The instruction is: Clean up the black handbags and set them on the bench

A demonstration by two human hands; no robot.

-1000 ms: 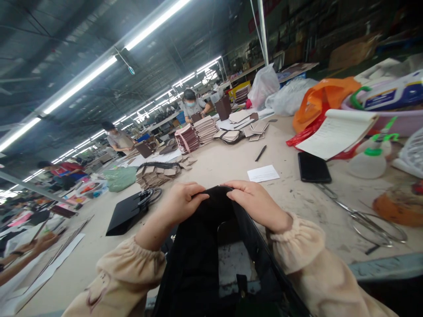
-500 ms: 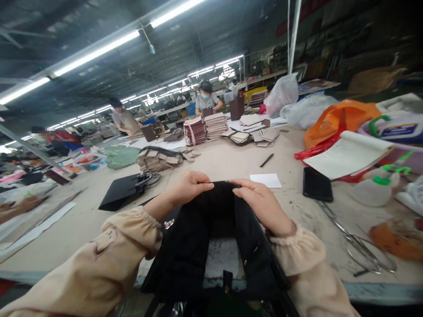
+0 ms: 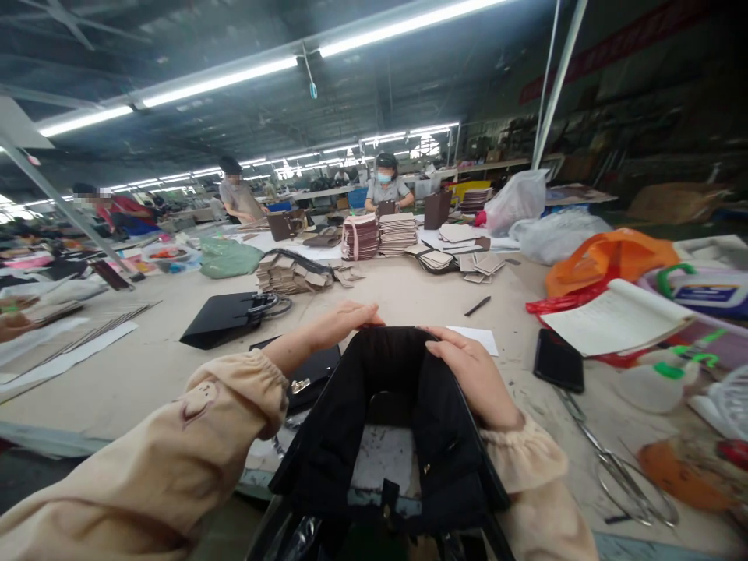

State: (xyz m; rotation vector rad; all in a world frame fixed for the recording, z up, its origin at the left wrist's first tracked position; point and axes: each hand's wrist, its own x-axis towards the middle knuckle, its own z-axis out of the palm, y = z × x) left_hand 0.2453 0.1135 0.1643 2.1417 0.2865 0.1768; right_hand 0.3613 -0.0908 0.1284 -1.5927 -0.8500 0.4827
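Note:
A black bag body (image 3: 327, 444) stands upright in front of me with its mouth towards me; its dark lining and a pale patch at the far end show inside. My right hand (image 3: 471, 370) grips the far right rim, thumb over the edge and the other fingers hidden outside. Along the outer side of the far left rim lies my left hand (image 3: 342, 323), fingers stretched out, fingertips at the top edge. Beside the bag on the left is a black piece with a metal clasp (image 3: 300, 386), partly covered by my forearm.
Scissors (image 3: 625, 475), a phone (image 3: 558, 360), a notepad (image 3: 619, 318) and a squeeze bottle (image 3: 651, 386) lie to the right. A finished black handbag (image 3: 219, 319) lies left. Stacked panels (image 3: 359, 238) and a co-worker (image 3: 389, 191) are farther back. A pen (image 3: 478, 306) lies mid-table.
My left thumb has come off the inside of the rim and that hand now lies outside it. The right hand still grips the rim. The view has tilted and shifted.

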